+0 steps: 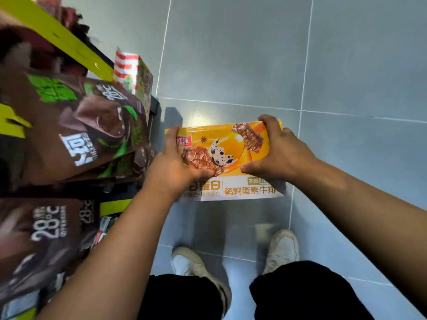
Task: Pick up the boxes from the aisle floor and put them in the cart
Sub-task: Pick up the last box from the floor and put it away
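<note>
An orange and white snack box point(231, 158) with a speckled egg picture lies flat above the grey tiled aisle floor, in the middle of the head view. My left hand point(175, 167) grips its left end, thumb on the top face and fingers over the far edge. My right hand point(277, 151) grips its right end, fingers curled over the far corner and thumb pressed on top. Whether the box touches the floor or is lifted, I cannot tell. No cart is in view.
Shelves with yellow edge strips point(57, 35) run along the left, packed with brown chocolate bags point(76, 125). A red-and-white striped box point(131, 72) stands at the shelf end. My two feet in pale shoes point(282, 248) stand just below the box. Grey tiles point(346, 65) stretch ahead and right.
</note>
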The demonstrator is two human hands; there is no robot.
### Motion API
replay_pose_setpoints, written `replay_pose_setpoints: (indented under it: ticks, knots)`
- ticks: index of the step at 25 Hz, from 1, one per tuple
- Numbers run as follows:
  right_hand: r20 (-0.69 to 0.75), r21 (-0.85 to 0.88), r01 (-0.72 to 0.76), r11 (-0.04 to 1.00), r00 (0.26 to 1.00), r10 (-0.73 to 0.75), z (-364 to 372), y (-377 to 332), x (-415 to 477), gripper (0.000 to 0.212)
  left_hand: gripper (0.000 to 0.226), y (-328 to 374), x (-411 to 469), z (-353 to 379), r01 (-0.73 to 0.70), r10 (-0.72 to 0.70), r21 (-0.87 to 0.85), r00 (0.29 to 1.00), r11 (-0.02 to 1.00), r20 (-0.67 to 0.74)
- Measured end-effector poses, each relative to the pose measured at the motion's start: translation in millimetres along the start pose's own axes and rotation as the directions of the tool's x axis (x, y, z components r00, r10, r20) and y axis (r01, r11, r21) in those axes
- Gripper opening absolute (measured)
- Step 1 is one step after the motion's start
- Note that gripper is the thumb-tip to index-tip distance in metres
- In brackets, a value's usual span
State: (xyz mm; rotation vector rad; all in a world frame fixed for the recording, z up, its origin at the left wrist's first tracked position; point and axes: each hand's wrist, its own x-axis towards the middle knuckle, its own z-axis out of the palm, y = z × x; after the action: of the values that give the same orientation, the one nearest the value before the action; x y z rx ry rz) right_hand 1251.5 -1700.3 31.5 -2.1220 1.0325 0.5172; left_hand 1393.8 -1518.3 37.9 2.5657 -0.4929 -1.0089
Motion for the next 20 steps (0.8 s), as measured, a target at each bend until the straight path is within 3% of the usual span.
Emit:
replay_pose_setpoints:
  ticks: [7,13,20]
  knots:
    - [-0.063,0.003,0.025,1.000,0.998,-0.025,-159.1,-66.1,-161.2,0.121,0.128,111.8,-150.3,-128.8,-0.058,0.060,0.044,0.996,0.997,-0.059]
    - [-0.185,0.000,0.021,1.000,0.983,-0.021,-293.1,-112.9,-308.0,0.122,0.131,210.6,-282.2,-236.0,-0.190,0.192,0.028,0.976,0.981,-0.107]
    - [-0.339,0.046,0.022,0.999,0.941,-0.005,-389.3,-119.4,-420.6,0.121,0.129,300.2,-370.3,-295.9,-0.364,0.385,0.151,0.911,0.919,-0.146]
